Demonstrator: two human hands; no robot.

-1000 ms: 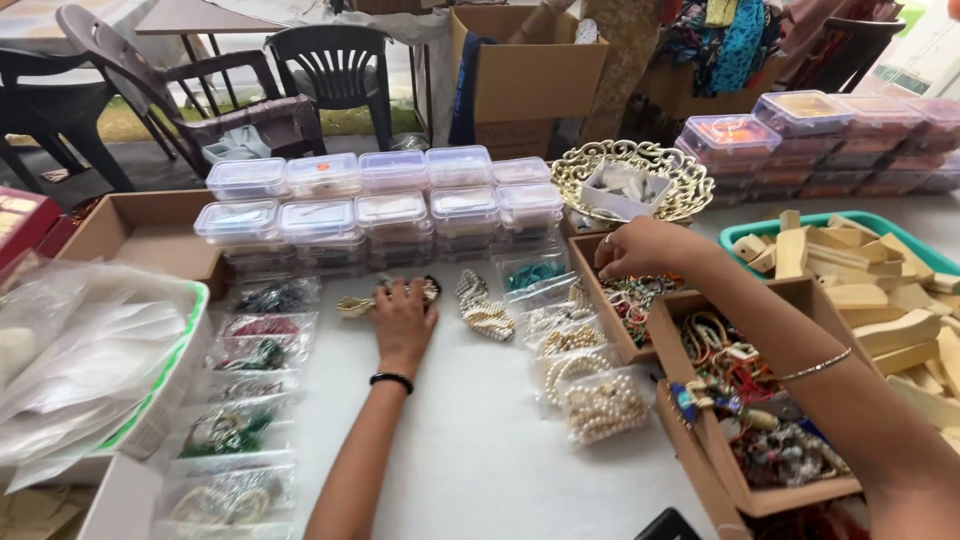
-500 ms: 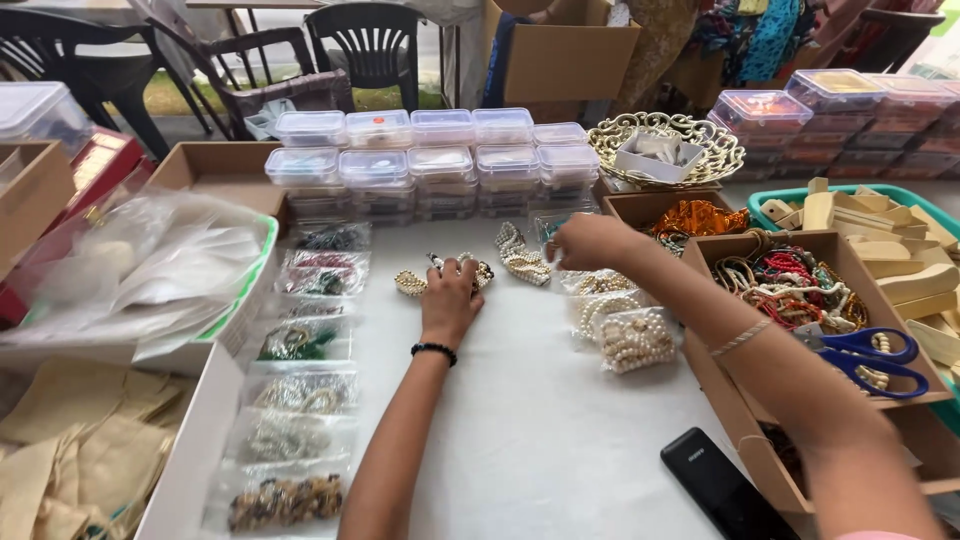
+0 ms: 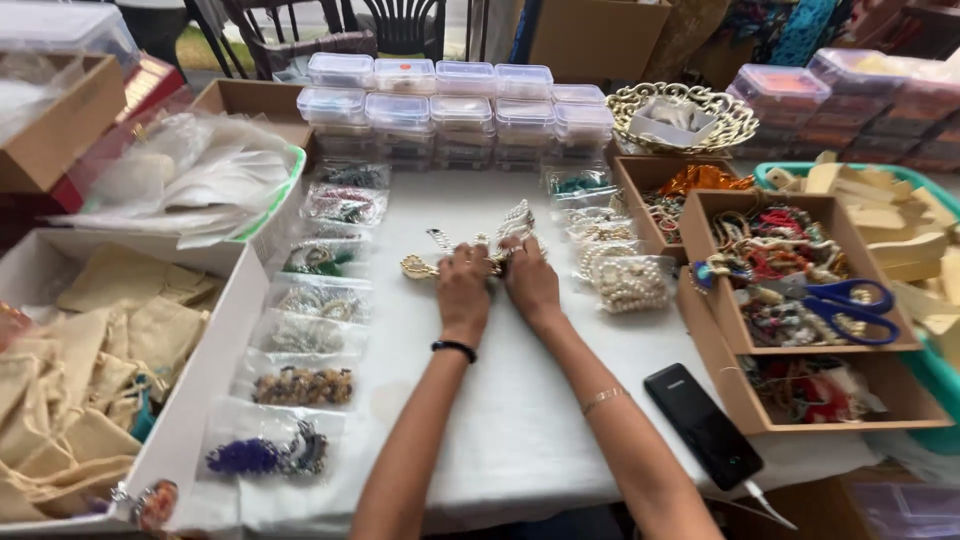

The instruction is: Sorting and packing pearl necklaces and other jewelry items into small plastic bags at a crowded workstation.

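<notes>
Both hands, left hand [image 3: 464, 288] and right hand [image 3: 530, 277], pinch a gold necklace [image 3: 470, 245] (side by side) on the white table [image 3: 520, 420].

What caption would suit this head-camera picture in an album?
Both hands, left hand and right hand, rest on a gold necklace on a white table, with bagged jewellery alongside.

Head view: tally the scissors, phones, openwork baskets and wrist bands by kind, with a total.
Blue-handled metal scissors: 1
Black slab phone: 1
Gold openwork metal basket: 1
Wrist bands, one black, one gold: 2
Total: 5
</notes>
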